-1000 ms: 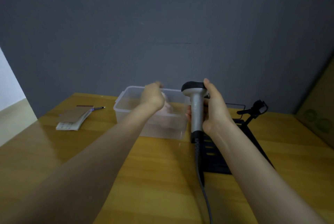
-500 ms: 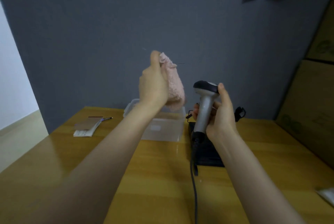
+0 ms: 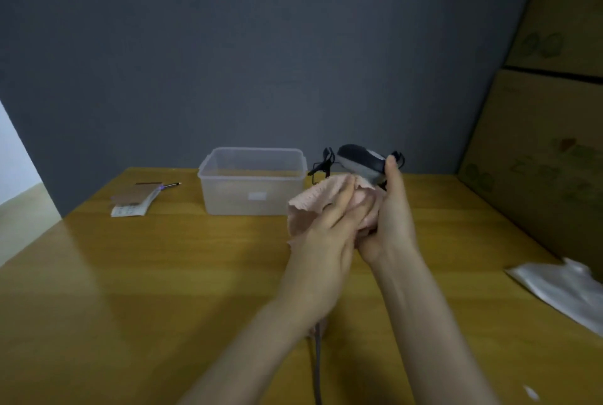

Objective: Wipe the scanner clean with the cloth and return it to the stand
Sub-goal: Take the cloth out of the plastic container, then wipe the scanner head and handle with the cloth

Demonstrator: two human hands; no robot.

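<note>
- Head view: both forearms reach forward and meet above the middle of the bench (image 3: 163, 290).
- Right hand (image 3: 390, 225): held upright, thumb up, curled closed round the scanner (image 3: 360, 161) handle. Handle mostly hidden by hands and cloth; only the dark-and-grey head shows, sticking out above the thumb and tilted up-left.
- Left hand (image 3: 326, 241): fingers half-extended, pressing the pink cloth (image 3: 313, 205) against the scanner handle, just beside the right hand's palm. Cloth is bunched, wrapped over the handle below the head, with loose edges hanging out to the left.
- Scanner is off the bench, held in the air in front of the right end of the clear plastic tub (image 3: 253, 181); not touching the tub.
- Cable (image 3: 317, 365) drops from under the hands toward the near edge.
- Stand: only a thin black piece (image 3: 321, 164) shows behind the scanner head; can't tell the rest, hands block it.
- Count: 1 scanner, 1 cloth, 1 tub, 1 pen (image 3: 170, 185), 1 small paper stack (image 3: 133, 202) far left, 1 crumpled plastic bag (image 3: 561, 290) at right, cardboard boxes (image 3: 548, 143) stacked along the right side.
</note>
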